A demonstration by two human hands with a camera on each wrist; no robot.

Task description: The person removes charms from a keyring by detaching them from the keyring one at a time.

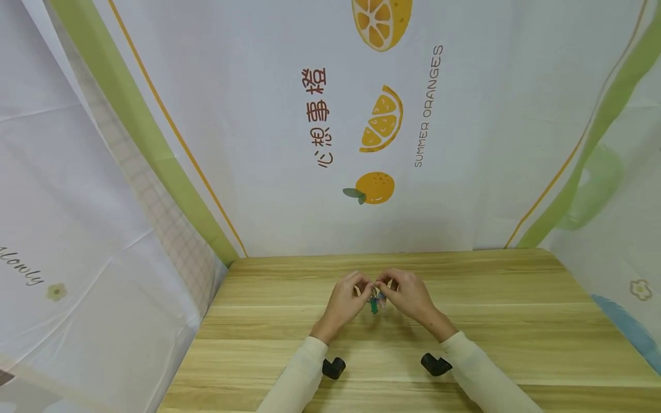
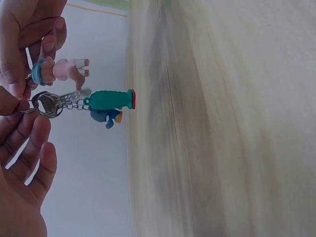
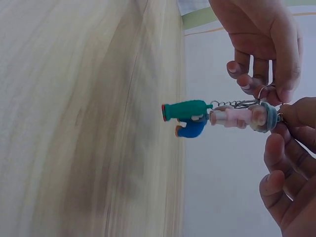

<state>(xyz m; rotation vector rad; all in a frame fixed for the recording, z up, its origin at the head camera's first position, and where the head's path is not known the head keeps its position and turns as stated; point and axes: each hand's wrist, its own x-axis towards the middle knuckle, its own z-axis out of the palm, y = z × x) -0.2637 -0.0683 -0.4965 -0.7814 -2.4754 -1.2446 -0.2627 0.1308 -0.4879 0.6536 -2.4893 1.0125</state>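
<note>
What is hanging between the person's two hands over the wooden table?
A keyring with small charms: a teal one, a pink figure and a blue one. The wrist views show both hands pinching it.

— What hangs there above the wooden table?

— A keyring (image 2: 43,104): metal split rings with short chains and three small charms dangling from them.

— Which charms?

— A teal bottle-shaped charm (image 2: 111,99) with a red tip, pointing down at the tabletop; a blue figure (image 2: 106,117) tucked just beside it; and a pink figure (image 2: 63,69) with a blue cap, closest to the rings.

— Resting on the wood?

— No, hanging clear of it.
</note>
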